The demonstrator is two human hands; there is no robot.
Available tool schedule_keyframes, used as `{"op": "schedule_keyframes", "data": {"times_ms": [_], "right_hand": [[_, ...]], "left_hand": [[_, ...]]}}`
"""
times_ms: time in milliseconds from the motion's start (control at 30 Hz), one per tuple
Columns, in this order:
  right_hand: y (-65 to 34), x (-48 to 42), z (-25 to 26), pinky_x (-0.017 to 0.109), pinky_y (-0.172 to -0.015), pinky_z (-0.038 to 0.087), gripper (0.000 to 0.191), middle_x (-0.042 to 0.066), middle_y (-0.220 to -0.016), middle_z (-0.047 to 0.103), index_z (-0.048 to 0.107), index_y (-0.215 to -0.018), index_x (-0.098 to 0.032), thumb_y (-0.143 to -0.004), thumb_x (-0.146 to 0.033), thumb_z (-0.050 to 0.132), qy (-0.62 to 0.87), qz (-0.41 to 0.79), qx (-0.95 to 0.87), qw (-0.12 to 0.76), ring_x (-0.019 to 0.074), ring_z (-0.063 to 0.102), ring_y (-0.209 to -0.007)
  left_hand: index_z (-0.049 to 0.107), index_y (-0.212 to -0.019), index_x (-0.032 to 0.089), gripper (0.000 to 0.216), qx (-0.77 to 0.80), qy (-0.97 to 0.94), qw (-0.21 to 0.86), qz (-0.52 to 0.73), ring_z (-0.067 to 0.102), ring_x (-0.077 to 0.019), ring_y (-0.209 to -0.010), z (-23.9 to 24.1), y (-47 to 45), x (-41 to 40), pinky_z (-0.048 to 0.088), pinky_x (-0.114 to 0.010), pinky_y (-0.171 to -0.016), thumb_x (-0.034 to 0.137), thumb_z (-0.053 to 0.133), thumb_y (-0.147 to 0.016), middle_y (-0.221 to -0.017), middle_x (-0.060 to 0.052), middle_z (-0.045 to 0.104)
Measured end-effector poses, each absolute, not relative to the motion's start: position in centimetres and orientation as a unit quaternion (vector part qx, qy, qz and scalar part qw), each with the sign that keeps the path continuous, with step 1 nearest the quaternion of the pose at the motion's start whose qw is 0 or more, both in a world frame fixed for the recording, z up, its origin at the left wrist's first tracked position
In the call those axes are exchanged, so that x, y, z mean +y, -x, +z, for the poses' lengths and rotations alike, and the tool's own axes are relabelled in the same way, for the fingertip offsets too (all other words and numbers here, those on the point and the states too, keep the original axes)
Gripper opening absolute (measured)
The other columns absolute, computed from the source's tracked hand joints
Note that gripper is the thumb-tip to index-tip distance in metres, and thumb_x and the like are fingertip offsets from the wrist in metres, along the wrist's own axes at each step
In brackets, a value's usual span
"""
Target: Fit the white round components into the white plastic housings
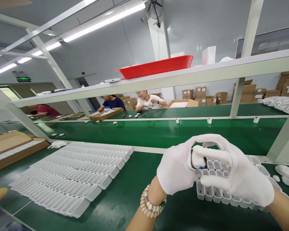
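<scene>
Clasping a small white part between them, the gloved left hand and right hand pinch it from either side, just above a white compartment tray. Left of the grip lies a larger white tray; beyond the grip runs a green belt, and higher still a red bin sits on a shelf.

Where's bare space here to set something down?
Green mat is bare between the large white tray and the smaller tray under the left hand, gripping a white piece, and right hand. Conveyor belt behind: mostly bare. Crowded far right: loose white parts.
</scene>
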State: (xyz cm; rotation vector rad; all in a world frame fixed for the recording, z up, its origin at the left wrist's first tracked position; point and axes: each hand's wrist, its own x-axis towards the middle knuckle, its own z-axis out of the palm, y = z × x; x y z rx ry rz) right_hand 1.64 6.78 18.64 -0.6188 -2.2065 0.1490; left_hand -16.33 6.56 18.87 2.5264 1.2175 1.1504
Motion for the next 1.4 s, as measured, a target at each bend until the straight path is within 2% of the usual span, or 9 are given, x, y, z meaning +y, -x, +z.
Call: {"op": "schedule_keyframes", "data": {"times_ms": [133, 400, 567, 733, 800, 933, 1133, 1300, 1400], "right_hand": [[-1.8, 6.9, 18.6, 0.037, -0.09, 0.052, 0.054, 0.001, -0.133, 0.046, 0.05, -0.125, -0.037, -0.078, -0.015, 0.063, 0.26, 0.102, -0.872, 0.402, 0.0203, 0.052, -0.113], [-1.5, 7.2, 18.4, 0.026, -0.087, 0.056, 0.042, -0.001, -0.128, 0.053, 0.053, -0.124, -0.034, -0.083, -0.027, 0.061, 0.248, 0.039, -0.856, 0.451, 0.0165, 0.058, -0.108], [-1.3, 8.0, 18.0, 0.038, -0.081, 0.052, 0.03, 0.007, -0.118, 0.051, 0.053, -0.117, -0.025, -0.089, -0.031, 0.058, 0.21, -0.13, -0.849, 0.467, 0.0217, 0.055, -0.102], [-1.4, 8.5, 18.0, 0.043, -0.078, 0.048, 0.021, 0.009, -0.111, 0.049, 0.054, -0.11, -0.021, -0.095, -0.034, 0.047, 0.184, -0.254, -0.845, 0.434, 0.0241, 0.052, -0.097], [-1.4, 8.3, 18.0, 0.042, -0.08, 0.049, 0.025, 0.009, -0.115, 0.049, 0.053, -0.115, -0.024, -0.093, -0.037, 0.051, 0.197, -0.208, -0.848, 0.445, 0.0239, 0.053, -0.1], [-1.4, 7.9, 17.7, 0.037, -0.093, 0.05, 0.057, 0.007, -0.124, 0.05, 0.04, -0.137, -0.03, -0.086, -0.048, 0.06, 0.223, -0.025, -0.844, 0.487, 0.0225, 0.052, -0.112], [-1.5, 7.9, 17.2, 0.044, -0.095, 0.05, 0.069, 0.0, -0.127, 0.053, 0.036, -0.138, -0.048, -0.077, -0.051, 0.07, 0.284, 0.309, -0.783, 0.459, 0.0236, 0.054, -0.115], [-0.9, 7.9, 17.4, 0.048, -0.105, 0.04, 0.087, 0.006, -0.134, 0.05, 0.028, -0.145, -0.035, -0.072, -0.043, 0.075, 0.28, 0.544, -0.706, 0.356, 0.0265, 0.042, -0.13], [-0.5, 8.2, 17.6, 0.044, -0.1, 0.044, 0.071, 0.007, -0.126, 0.053, 0.041, -0.137, -0.028, -0.073, -0.034, 0.072, 0.25, 0.547, -0.727, 0.331, 0.0262, 0.047, -0.124]], "left_hand": [[0.055, -0.123, 0.028, 0.063, 0.407, -0.835, 0.058, 0.366, 0.057, -0.0139, -0.051, 19.1, 16.3, 6.5, 0.044, -0.023, -0.046, 0.005, 0.053, -0.064, -0.059, 0.005, 0.061], [0.051, -0.13, 0.025, 0.065, 0.41, -0.832, 0.052, 0.37, 0.061, -0.0121, -0.065, 18.9, 16.4, 6.5, 0.051, -0.022, -0.061, 0.006, 0.052, -0.068, -0.087, 0.001, 0.069], [0.045, -0.133, 0.018, 0.065, 0.403, -0.826, 0.032, 0.392, 0.064, -0.017, -0.069, 17.7, 17.2, 7.2, 0.054, -0.029, -0.065, 0.015, 0.055, -0.069, -0.08, -0.001, 0.069], [0.044, -0.132, 0.012, 0.065, 0.372, -0.832, -0.02, 0.411, 0.067, -0.023, -0.076, 16.9, 17.5, 7.8, 0.055, -0.036, -0.068, 0.025, 0.057, -0.069, -0.09, -0.007, 0.071], [0.044, -0.132, 0.013, 0.067, 0.373, -0.83, -0.017, 0.414, 0.067, -0.0226, -0.077, 16.8, 17.4, 7.8, 0.055, -0.035, -0.068, 0.023, 0.058, -0.067, -0.091, -0.007, 0.071], [0.044, -0.133, 0.015, 0.069, 0.394, -0.82, -0.006, 0.414, 0.067, -0.0224, -0.08, 17.1, 17.3, 7.6, 0.055, -0.034, -0.068, 0.021, 0.06, -0.066, -0.096, -0.008, 0.07], [0.043, -0.131, 0.02, 0.054, 0.294, -0.835, -0.081, 0.459, 0.062, -0.0169, -0.068, 17.3, 17.1, 7.6, 0.05, -0.029, -0.059, 0.023, 0.053, -0.078, -0.082, -0.002, 0.067], [0.047, -0.123, 0.018, 0.046, 0.261, -0.842, -0.084, 0.465, 0.052, -0.0159, -0.057, 17.3, 16.5, 7.6, 0.044, -0.03, -0.053, 0.026, 0.054, -0.078, -0.072, -0.002, 0.062], [0.049, -0.121, 0.02, 0.046, 0.209, -0.843, -0.078, 0.49, 0.054, -0.0173, -0.064, 17.3, 16.0, 7.7, 0.046, -0.033, -0.061, 0.025, 0.057, -0.076, -0.073, -0.002, 0.061]]}}
